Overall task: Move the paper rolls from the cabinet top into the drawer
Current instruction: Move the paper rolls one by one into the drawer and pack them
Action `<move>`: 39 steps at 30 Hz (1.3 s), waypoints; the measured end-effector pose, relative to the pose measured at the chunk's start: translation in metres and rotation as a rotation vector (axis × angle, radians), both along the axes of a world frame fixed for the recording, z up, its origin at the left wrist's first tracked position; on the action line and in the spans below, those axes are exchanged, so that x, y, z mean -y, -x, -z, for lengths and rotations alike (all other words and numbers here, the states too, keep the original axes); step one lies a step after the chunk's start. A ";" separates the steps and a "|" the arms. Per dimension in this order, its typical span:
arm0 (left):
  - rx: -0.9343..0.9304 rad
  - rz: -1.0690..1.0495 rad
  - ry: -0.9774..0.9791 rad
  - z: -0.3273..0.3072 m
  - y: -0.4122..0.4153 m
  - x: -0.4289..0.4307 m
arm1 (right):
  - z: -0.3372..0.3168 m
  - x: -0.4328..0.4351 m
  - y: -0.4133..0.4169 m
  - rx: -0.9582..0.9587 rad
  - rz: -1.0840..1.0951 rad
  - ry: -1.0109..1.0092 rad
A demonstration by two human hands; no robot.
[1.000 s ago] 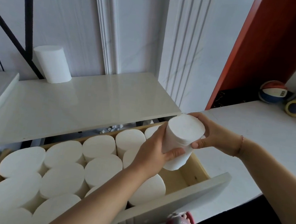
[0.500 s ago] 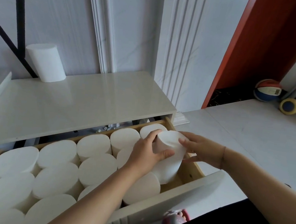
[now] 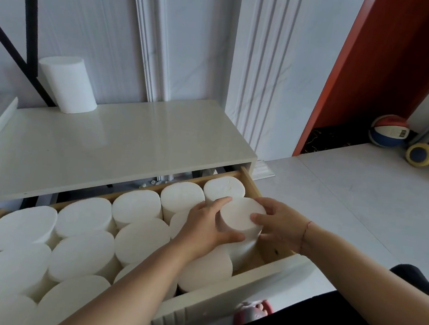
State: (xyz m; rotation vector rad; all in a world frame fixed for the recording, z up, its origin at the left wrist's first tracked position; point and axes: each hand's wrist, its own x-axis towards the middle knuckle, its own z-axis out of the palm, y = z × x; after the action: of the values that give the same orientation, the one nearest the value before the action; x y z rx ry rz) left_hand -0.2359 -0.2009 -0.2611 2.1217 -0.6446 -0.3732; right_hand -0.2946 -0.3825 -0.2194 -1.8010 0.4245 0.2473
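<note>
Head view, the only one I have: my left hand and right hand both grip the held roll, left fingers and thumb curled round its near side, right thumb on its top face and fingers wrapped round the far side, partly hidden. The held roll stands tilted in the drawer, in the right-hand gap by the wooden side; its base is screened by my left hand and a neighbour, so I cannot tell whether it touches the floor. Stored rolls pack the rest upright, touching; several are covered by my left forearm or cut off at the left and bottom edges. One top roll stands on the cabinet top, at its back left by the wall. A pink item below the drawer front is too hidden to identify.
</note>
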 end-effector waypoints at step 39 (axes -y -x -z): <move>0.556 0.043 -0.330 0.018 -0.005 -0.008 | 0.028 -0.026 -0.014 -0.315 0.463 -0.622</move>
State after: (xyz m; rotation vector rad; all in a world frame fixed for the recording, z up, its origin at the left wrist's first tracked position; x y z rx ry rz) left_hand -0.2305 -0.1928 -0.2795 2.5538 -0.9982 0.1101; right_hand -0.2807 -0.3566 -0.2477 -1.0207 0.8669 0.2972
